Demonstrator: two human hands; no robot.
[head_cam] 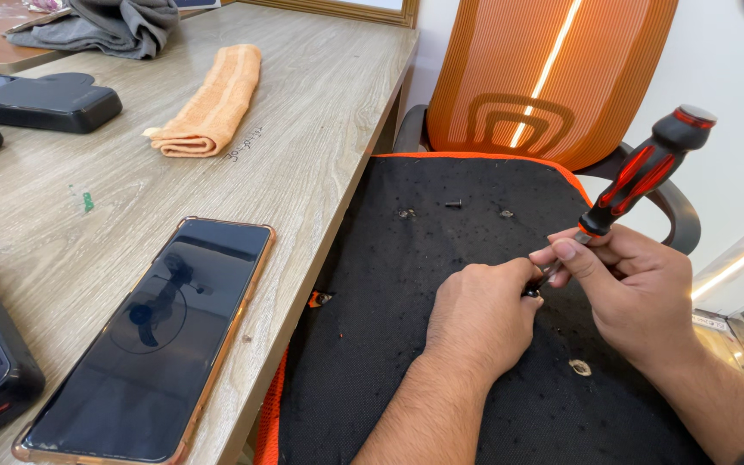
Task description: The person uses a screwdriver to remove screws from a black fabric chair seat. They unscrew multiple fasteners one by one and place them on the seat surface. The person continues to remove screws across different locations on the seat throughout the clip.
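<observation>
My right hand (pixel 626 293) grips a screwdriver (pixel 643 172) with a black and red handle, tilted up to the right, its shaft pointing down-left. My left hand (pixel 484 314) is closed in a fist around something small at the screwdriver's tip; what it pinches is hidden. Both hands hover over the black seat (pixel 389 310) of an orange mesh-backed chair (pixel 544 77). Small dark screws (pixel 453 204) lie on the seat beyond my hands.
A wooden table (pixel 320 112) stands to the left, bearing a smartphone (pixel 152 340), a folded orange towel (pixel 213 99), black cases (pixel 40 101) and grey cloth (pixel 105 26). A pale scrap (pixel 579 368) lies on the seat.
</observation>
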